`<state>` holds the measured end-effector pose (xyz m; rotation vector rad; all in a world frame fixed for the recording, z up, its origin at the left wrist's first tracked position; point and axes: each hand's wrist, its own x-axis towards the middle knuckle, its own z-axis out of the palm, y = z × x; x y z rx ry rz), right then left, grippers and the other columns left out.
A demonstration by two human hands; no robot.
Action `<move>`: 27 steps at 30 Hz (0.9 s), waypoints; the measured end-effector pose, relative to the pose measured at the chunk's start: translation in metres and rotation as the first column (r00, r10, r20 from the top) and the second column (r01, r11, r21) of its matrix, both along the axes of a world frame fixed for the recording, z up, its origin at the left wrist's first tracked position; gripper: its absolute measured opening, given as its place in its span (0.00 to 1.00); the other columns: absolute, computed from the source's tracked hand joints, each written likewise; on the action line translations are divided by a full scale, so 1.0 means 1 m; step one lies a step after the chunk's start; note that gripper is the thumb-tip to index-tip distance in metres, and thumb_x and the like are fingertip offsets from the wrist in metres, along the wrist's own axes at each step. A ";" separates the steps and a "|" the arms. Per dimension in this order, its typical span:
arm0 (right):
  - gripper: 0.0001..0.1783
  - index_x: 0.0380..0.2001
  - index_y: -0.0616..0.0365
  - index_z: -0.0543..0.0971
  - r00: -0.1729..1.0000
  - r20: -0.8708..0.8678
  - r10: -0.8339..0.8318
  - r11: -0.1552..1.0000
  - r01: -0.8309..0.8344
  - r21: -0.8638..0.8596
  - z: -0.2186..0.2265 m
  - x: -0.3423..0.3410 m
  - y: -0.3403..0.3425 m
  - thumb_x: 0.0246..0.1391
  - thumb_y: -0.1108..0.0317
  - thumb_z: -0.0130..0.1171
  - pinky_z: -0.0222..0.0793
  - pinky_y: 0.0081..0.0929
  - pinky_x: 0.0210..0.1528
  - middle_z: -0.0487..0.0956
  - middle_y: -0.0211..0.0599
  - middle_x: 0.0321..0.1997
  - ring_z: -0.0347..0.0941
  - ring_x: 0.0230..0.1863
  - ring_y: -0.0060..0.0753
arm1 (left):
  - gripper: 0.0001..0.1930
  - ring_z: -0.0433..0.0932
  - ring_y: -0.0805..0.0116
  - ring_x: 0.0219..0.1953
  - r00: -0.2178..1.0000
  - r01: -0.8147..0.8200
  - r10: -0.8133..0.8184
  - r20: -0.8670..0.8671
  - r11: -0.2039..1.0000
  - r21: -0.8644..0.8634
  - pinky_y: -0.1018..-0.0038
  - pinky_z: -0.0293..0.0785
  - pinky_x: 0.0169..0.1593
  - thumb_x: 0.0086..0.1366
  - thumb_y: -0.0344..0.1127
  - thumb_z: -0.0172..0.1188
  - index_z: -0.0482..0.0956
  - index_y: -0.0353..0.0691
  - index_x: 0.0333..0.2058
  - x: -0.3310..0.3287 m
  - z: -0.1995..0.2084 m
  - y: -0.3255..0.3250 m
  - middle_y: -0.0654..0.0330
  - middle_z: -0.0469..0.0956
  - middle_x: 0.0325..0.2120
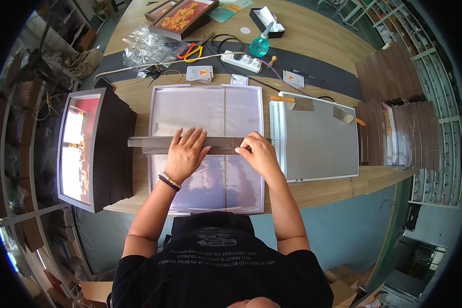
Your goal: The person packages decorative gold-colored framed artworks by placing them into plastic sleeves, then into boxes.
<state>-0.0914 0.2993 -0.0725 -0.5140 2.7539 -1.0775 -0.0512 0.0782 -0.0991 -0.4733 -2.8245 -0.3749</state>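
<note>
A long, flat grey-brown strip (223, 145) lies crosswise over a white-edged rectangular panel (205, 110) with a shiny, clear, film-like surface. Fingers spread, my left hand (186, 156) rests flat on the strip and reaches past its far edge. My right hand (257, 156) is at the strip's right part, thumb and fingers drawn together in a pinch. What sits between those fingertips is too small to make out. The strip's left end juts beyond the panel towards a stack of dark frames (113, 149).
At right is a flat white-edged machine with a grey plate (318, 138) and wooden-handled scrapers (283, 99). Beyond the panel are cards (199, 73), a power strip (241, 61), scissors (192, 51), a green liquid bottle (259, 47) and crumpled plastic (143, 46). More frames (410, 133) stand far right.
</note>
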 end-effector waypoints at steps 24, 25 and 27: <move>0.07 0.22 0.60 0.73 0.913 -0.385 0.136 0.988 -0.154 -0.015 -0.017 0.022 0.027 0.44 0.72 0.62 0.72 0.30 0.46 0.78 0.37 0.39 0.73 0.48 0.39 | 0.18 0.70 0.62 0.53 0.940 0.305 -0.311 -0.139 0.950 -0.059 0.66 0.68 0.54 0.55 0.41 0.61 0.76 0.37 0.42 0.008 0.006 -0.022 0.58 0.72 0.49; 0.07 0.23 0.59 0.73 0.901 -0.415 0.126 0.989 -0.148 -0.021 -0.019 0.024 0.027 0.43 0.72 0.62 0.72 0.29 0.46 0.78 0.37 0.39 0.74 0.47 0.38 | 0.18 0.70 0.62 0.53 0.940 0.316 -0.319 -0.122 0.948 -0.044 0.67 0.68 0.54 0.54 0.40 0.62 0.76 0.37 0.42 0.012 0.007 -0.025 0.58 0.73 0.49; 0.07 0.23 0.58 0.74 0.891 -0.441 0.112 0.990 -0.140 -0.030 -0.021 0.027 0.027 0.43 0.73 0.63 0.73 0.28 0.45 0.78 0.36 0.39 0.74 0.47 0.37 | 0.17 0.71 0.62 0.53 0.939 0.332 -0.330 -0.093 0.943 0.001 0.68 0.69 0.53 0.53 0.38 0.63 0.76 0.37 0.41 0.017 0.010 -0.030 0.58 0.73 0.48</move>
